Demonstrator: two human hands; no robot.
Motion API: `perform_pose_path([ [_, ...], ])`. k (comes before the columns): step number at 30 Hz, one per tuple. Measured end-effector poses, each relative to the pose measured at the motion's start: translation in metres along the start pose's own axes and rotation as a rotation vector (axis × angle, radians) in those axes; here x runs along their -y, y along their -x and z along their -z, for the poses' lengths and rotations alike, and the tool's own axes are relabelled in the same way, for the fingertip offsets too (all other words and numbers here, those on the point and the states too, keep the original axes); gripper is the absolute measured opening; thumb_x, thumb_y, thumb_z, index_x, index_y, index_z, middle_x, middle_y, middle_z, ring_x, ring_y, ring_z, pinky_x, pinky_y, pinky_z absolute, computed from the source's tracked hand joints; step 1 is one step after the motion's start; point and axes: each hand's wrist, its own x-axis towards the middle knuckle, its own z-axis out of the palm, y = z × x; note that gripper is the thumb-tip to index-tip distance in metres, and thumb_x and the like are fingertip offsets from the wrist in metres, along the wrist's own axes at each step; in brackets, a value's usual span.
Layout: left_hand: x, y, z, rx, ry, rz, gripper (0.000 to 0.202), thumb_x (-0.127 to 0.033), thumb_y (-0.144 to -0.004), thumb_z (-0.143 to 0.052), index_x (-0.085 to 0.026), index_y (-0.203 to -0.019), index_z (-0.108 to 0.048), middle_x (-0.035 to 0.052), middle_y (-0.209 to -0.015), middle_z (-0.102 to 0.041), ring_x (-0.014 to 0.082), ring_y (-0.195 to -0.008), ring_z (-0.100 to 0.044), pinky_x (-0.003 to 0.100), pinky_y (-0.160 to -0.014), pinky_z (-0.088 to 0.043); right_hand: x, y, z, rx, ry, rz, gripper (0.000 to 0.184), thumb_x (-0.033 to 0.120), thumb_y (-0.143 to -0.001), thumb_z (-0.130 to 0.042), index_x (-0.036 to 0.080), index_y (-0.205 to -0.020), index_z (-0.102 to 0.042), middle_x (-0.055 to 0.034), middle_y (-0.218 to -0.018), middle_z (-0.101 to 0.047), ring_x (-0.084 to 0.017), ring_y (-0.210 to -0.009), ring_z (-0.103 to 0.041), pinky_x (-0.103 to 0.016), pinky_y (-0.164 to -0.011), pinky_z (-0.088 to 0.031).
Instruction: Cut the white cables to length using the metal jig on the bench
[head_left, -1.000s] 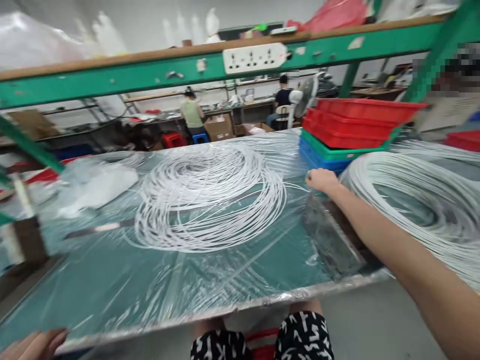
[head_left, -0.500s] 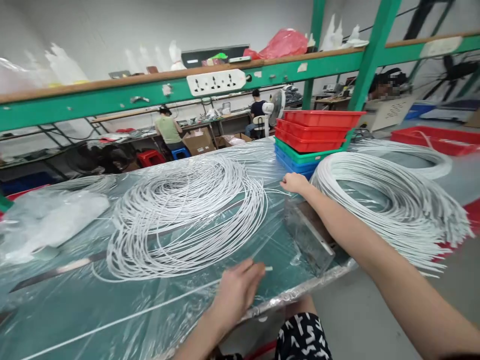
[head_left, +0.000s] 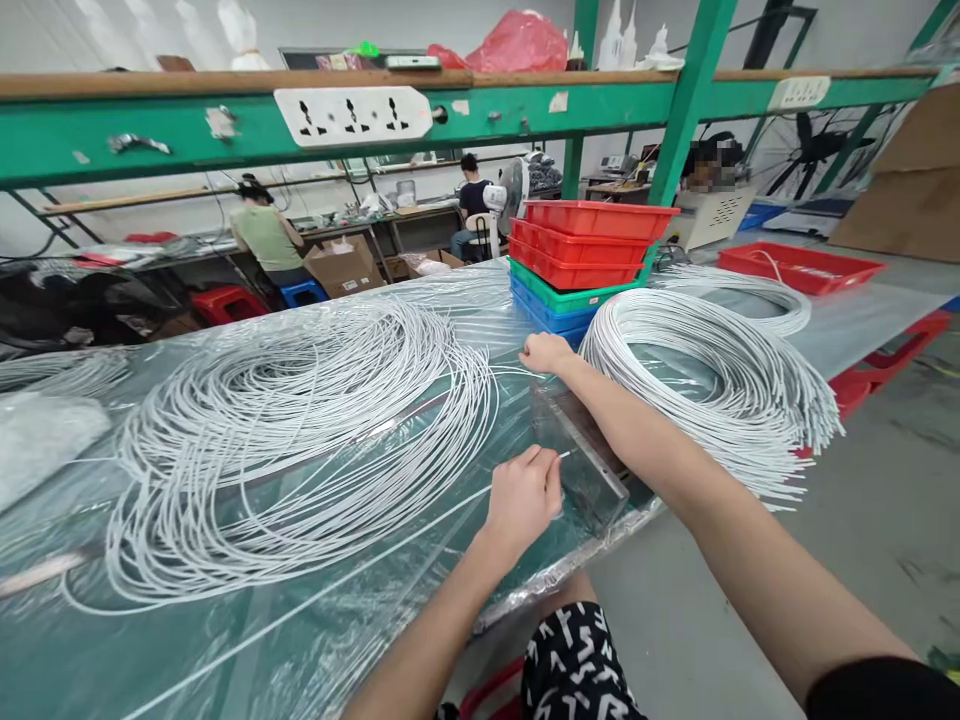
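Observation:
My left hand point(head_left: 523, 497) pinches the end of a single white wire point(head_left: 315, 588) that runs back across the plastic-covered green table point(head_left: 225, 650). The wire's tip pokes out toward a clear acrylic block point(head_left: 581, 470) at the table's edge. My right hand point(head_left: 545, 352) rests closed on the far end of that block, between a large loose coil of white wire point(head_left: 300, 420) on the left and a tighter bundle of cut white wires point(head_left: 712, 370) on the right. Whether the right hand grips anything is hidden.
A stack of red, green and blue trays point(head_left: 585, 255) stands behind my right hand. A green shelf beam with a power strip point(head_left: 352, 113) runs overhead. Two people point(head_left: 262, 235) sit at a far bench. A red tray point(head_left: 799, 265) lies far right.
My left hand has come up from the table's near edge, taken the wire end and carried it right toward the clear block. The view has swung right. My right hand has stayed put.

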Motion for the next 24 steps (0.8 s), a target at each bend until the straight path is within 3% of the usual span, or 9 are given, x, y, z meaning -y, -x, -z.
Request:
perform_pose_path([
  [15,-0.0035,-0.0033,-0.0071,-0.075,0.042,-0.047,0.031,-0.023,-0.101,-0.038,-0.020,-0.084,-0.065,0.0010,-0.074,-0.063,0.0146,-0.064,-0.060,0.028,-0.056,-0.034,0.0007,-0.0035,-0.0029,0.044,0.030,0.013,0.037,0.037,-0.094,-0.052,0.017,-0.119,-0.070,-0.0146,-0.124,-0.066,-0.027,-0.117,-0.061,-0.032,-0.093,-0.050],
  [24,-0.0016,-0.0039,-0.0098,-0.101,0.058,-0.072,0.031,-0.022,-0.100,-0.038,-0.020,-0.083,-0.063,0.0016,-0.073,-0.062,0.0145,-0.060,-0.058,0.027,-0.054,-0.034,0.0013,-0.0033,-0.0033,0.025,0.077,0.015,0.039,0.034,-0.095,-0.050,0.014,-0.124,-0.067,-0.0180,-0.125,-0.065,-0.029,-0.117,-0.061,-0.034,-0.094,-0.049],
])
